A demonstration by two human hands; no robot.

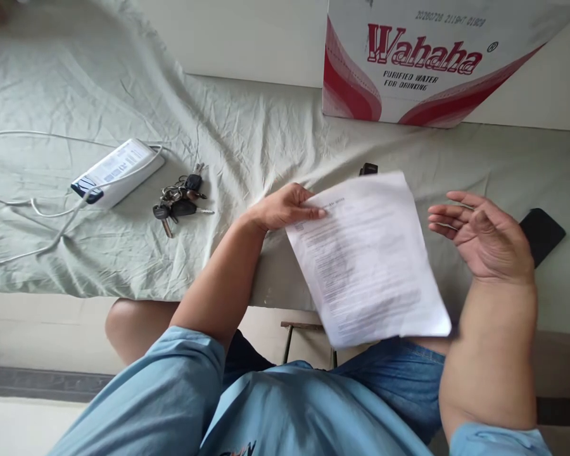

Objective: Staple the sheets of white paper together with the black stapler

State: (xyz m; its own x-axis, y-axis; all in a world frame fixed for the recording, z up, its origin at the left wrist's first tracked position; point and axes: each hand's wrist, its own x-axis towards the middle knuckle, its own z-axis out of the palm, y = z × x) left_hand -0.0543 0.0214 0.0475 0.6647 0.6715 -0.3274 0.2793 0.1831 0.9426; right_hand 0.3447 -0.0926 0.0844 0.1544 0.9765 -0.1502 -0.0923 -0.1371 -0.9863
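The left hand (285, 208) pinches only the top left corner of the paper (368, 259), so the sheet could sag or slip free. The right hand (484, 235), at three o'clock, is spread and holds nothing. The paper is white, printed, blurred, tilted over the bed (247, 133) edge.

white printed sheet (368, 259), pale green bedsheet (247, 145)
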